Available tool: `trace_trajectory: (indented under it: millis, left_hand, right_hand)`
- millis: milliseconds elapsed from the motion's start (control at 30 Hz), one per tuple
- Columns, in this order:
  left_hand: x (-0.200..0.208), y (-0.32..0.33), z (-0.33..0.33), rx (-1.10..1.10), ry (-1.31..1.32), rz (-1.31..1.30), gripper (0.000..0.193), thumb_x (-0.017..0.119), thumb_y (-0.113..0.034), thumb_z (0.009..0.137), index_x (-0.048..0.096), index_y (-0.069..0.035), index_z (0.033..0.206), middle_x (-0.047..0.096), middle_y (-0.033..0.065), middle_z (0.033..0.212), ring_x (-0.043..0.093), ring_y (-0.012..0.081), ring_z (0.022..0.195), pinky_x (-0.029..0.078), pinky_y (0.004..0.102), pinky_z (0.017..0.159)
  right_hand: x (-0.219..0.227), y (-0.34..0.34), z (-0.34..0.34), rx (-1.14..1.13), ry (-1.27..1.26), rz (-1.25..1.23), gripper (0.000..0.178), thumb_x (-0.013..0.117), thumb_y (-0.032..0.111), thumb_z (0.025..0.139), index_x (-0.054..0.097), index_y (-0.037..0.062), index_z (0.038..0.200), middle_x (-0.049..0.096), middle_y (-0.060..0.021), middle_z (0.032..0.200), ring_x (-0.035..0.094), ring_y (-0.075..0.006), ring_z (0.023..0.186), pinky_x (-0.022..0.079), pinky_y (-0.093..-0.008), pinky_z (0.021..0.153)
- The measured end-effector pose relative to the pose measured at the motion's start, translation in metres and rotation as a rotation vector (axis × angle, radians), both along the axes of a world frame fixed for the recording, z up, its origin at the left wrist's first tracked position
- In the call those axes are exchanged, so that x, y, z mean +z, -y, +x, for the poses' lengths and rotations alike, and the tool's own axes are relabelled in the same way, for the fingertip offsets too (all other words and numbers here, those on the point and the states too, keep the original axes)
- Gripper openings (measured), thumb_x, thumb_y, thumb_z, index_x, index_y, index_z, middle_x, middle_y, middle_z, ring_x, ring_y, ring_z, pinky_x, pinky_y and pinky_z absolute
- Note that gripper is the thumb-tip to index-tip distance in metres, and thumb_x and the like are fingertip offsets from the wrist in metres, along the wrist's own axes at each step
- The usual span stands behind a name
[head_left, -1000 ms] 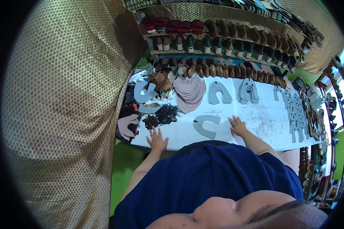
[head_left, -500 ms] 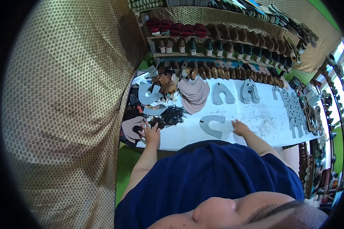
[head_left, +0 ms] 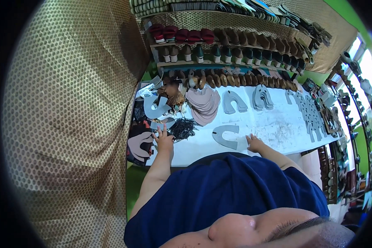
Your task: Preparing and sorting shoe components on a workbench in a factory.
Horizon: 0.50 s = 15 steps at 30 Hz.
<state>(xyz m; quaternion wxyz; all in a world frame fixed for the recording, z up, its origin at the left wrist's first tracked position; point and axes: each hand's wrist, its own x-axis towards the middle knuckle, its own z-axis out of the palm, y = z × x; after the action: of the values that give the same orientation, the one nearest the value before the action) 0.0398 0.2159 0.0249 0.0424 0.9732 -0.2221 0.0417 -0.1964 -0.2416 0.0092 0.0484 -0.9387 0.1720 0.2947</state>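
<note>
A grey U-shaped cut piece (head_left: 218,137) lies flat on the white table with its mouth toward the right. Just right of it, my right hand (head_left: 255,144) rests at the table with fingers outstretched, not touching the piece. At the left end, my left hand (head_left: 164,141) has its fingers spread and holds nothing that I can see. It sits between a pinkish U-shaped piece (head_left: 135,145) and a tangle of thin black strips (head_left: 183,129). Beyond the fingers, another grey curved piece (head_left: 168,122) is partly covered.
Behind lie a fanned stack of pinkish pieces (head_left: 202,103) and grey U-shaped stacks (head_left: 234,101), (head_left: 261,99). Several grey pieces (head_left: 312,115) overlap at the right. Shelves of shoes (head_left: 235,56) rise at the back; a patterned curtain (head_left: 74,103) hangs left.
My left hand has moved off the edge of the pinkish piece, its fingers now pointing farther up the table. My right hand stays beside the grey piece. The view has shifted slightly.
</note>
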Motion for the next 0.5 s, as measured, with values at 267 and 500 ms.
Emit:
trace_trajectory:
  millis: [267,500]
  left_hand:
    - [-0.003,0.005,0.001,-0.029,0.029,-0.018,0.004,0.07,-0.02,0.081,0.073,-0.018,0.083,0.023,0.0106,0.163,0.013,0.0393,0.15,0.004,0.0672,0.115]
    - [-0.022,0.001,0.013,0.144,0.13,-0.238,0.007,0.071,-0.024,0.078,0.073,-0.017,0.08,0.031,0.0119,0.16,0.018,0.0391,0.149,0.009,0.0647,0.116]
  right_hand:
    - [0.01,-0.008,-0.012,-0.039,0.041,0.056,0.091,0.068,0.036,0.087,0.016,0.0129,0.158,0.014,-0.0238,0.162,0.023,-0.0404,0.148,0.028,-0.0474,0.118]
    - [-0.001,0.002,-0.016,0.031,0.078,0.079,0.093,0.069,0.037,0.086,0.016,0.0131,0.158,0.012,-0.0236,0.162,0.02,-0.0411,0.148,0.029,-0.0488,0.117]
